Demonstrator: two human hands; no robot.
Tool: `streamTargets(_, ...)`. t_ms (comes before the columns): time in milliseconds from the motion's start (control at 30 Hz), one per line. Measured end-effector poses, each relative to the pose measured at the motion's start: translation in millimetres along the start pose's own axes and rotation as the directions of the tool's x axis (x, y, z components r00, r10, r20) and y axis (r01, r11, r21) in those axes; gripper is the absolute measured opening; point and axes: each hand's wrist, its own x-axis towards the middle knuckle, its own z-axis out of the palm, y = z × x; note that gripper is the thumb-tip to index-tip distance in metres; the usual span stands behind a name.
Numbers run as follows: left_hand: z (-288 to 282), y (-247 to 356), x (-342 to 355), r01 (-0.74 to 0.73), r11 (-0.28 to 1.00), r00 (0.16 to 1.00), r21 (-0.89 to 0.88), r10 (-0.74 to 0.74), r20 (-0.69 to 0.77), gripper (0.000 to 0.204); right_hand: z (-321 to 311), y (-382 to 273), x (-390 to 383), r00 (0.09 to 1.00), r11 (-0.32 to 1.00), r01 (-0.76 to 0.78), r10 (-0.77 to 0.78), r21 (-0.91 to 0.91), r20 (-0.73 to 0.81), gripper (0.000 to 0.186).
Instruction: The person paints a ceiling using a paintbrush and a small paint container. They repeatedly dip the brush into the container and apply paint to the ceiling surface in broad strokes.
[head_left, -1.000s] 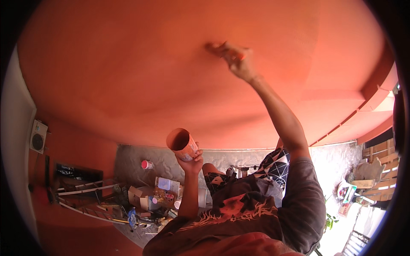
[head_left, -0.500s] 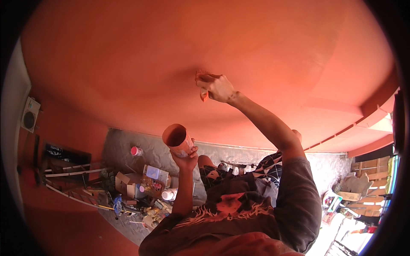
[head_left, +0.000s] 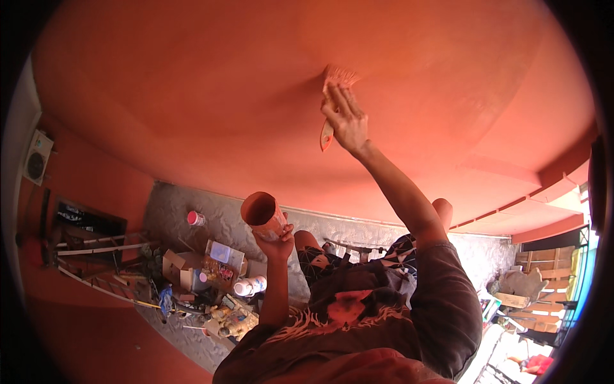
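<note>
An orange-red wall (head_left: pixel 211 96) fills the upper part of the view. My right hand (head_left: pixel 348 120) grips a paintbrush (head_left: pixel 327 136), its fingers laid along the ferrule and its handle end pointing down. The splayed bristles press on the wall and carry orange-red paint. Lower and to the left, my left hand (head_left: pixel 279 242) wraps round a cylindrical paint container (head_left: pixel 272 221), its open mouth tilted toward the wall. Paint coats the container's inside; how much it holds cannot be made out.
Far below on the grey floor (head_left: pixel 176 205) are a small red-and-white bucket (head_left: pixel 196 218), an open cardboard box (head_left: pixel 178 269), a white tub (head_left: pixel 250 285) and loose clutter. A ladder (head_left: pixel 96 285) lies at left, near an air-conditioner unit (head_left: pixel 38 157). Wooden pallets (head_left: pixel 550 262) stand at right.
My right hand has moved up and to the right along the wall, the brush turning so its bristles point upward. The container in my left hand has stayed nearly in place.
</note>
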Motion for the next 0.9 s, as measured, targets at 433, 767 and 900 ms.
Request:
streamTargets(433, 1, 0, -7, -0.029, 1.0, 1.0, -0.005, 0.029, 0.006, 0.076, -72, 38, 56, 0.797, 0.935, -0.172, 0.317, 0.31, -0.514, 0.017)
streamTargets(767, 12, 7, -11, -0.027, 0.999, 0.999, 0.046, 0.026, 0.022, 0.074, -10, -17, -26, 0.962, 0.922, -0.124, 0.02, 0.368, 0.274, 0.023)
streamTargets(900, 15, 5, -12, -0.009, 0.998, 0.999, 0.055, 0.006, 0.043, 0.073, -37, 30, -8, 0.959, 0.806, -0.266, 0.276, 0.529, 0.061, 0.013)
